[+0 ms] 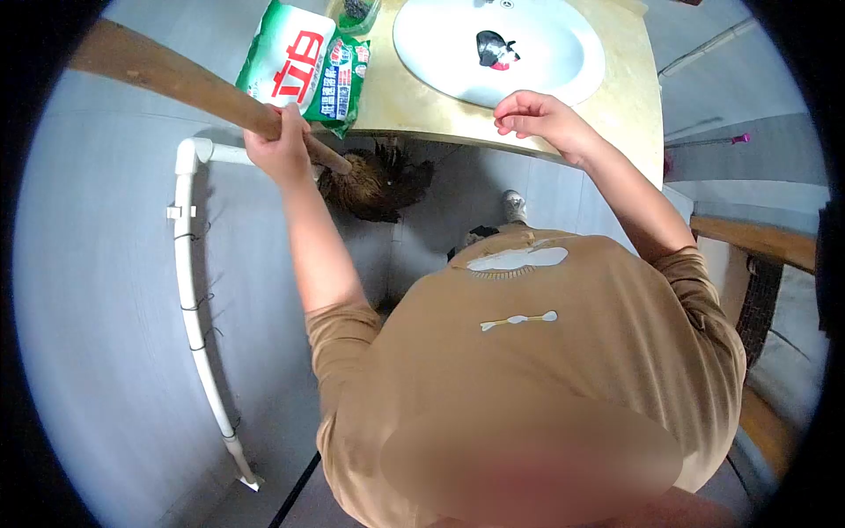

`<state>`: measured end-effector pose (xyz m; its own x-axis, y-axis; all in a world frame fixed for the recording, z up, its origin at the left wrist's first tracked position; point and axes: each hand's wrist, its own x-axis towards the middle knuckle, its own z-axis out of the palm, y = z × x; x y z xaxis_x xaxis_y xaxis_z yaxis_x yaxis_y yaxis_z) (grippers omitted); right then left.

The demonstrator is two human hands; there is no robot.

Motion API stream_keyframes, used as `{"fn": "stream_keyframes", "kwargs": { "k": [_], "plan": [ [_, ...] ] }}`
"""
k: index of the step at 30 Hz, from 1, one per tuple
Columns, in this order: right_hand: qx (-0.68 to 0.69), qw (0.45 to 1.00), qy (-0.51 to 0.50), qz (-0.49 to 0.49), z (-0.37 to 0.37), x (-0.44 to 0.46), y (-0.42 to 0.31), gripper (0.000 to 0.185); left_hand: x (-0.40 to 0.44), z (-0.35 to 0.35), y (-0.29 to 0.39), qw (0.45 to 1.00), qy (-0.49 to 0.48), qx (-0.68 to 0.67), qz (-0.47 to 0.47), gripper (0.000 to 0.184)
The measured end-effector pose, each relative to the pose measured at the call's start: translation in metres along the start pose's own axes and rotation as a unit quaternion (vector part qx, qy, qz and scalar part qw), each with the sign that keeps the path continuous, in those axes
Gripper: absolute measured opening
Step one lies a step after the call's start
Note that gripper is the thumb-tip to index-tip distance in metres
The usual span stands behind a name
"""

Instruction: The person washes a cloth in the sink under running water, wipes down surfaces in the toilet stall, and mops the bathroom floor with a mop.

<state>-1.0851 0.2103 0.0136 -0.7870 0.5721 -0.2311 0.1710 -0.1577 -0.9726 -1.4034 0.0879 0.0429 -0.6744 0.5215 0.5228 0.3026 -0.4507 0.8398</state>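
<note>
My left hand [283,148] is closed around the wooden handle of a broom [198,84]. The handle slopes from the upper left down to a shaggy brown broom head [370,187] under the counter edge. My right hand [541,121] hovers over the front rim of the white sink [414,66], its fingers loosely bent with nothing visible in them. Inside the basin lies a small black, white and red item [495,50], whose kind I cannot make out. A green and white detergent bag [290,57] stands on the counter just beyond my left hand.
The yellowish counter [387,110] runs in front of me. A clear container [356,16] with a dark scrubber sits behind the bag. White pipe [183,255] follows the left wall. To the right are a wooden beam [757,239] and a thin rod with a pink end [739,139].
</note>
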Motion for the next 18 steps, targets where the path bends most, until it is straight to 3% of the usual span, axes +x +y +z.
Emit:
{"fn": "stream_keyframes", "kwargs": {
  "k": [5, 8, 12, 13, 16, 18],
  "plan": [
    [0.015, 1.0, 0.008, 0.018, -0.003, -0.005, 0.006, 0.016, 0.02, 0.0, -0.012, 1.0, -0.004, 0.011, -0.014, 0.019],
    [0.021, 0.999, 0.005, 0.027, -0.011, -0.009, 0.006, 0.016, 0.036, 0.0, -0.028, 0.997, -0.009, 0.079, 0.005, 0.02],
    [0.017, 0.999, 0.025, 0.033, -0.029, -0.016, 0.012, 0.018, 0.061, -0.004, -0.062, 0.968, 0.023, 0.251, -0.021, 0.039],
    [0.031, 0.998, 0.034, 0.037, -0.035, -0.019, 0.015, 0.017, 0.064, 0.002, -0.062, 0.971, 0.038, 0.23, -0.046, 0.039],
    [0.037, 0.997, 0.052, 0.045, -0.058, -0.026, 0.022, 0.017, 0.079, 0.012, -0.07, 0.954, 0.042, 0.296, -0.007, 0.038],
    [0.044, 0.996, 0.057, 0.049, -0.074, -0.029, 0.026, 0.018, 0.081, 0.017, -0.072, 0.947, 0.041, 0.316, -0.043, 0.038]
  ]
}}
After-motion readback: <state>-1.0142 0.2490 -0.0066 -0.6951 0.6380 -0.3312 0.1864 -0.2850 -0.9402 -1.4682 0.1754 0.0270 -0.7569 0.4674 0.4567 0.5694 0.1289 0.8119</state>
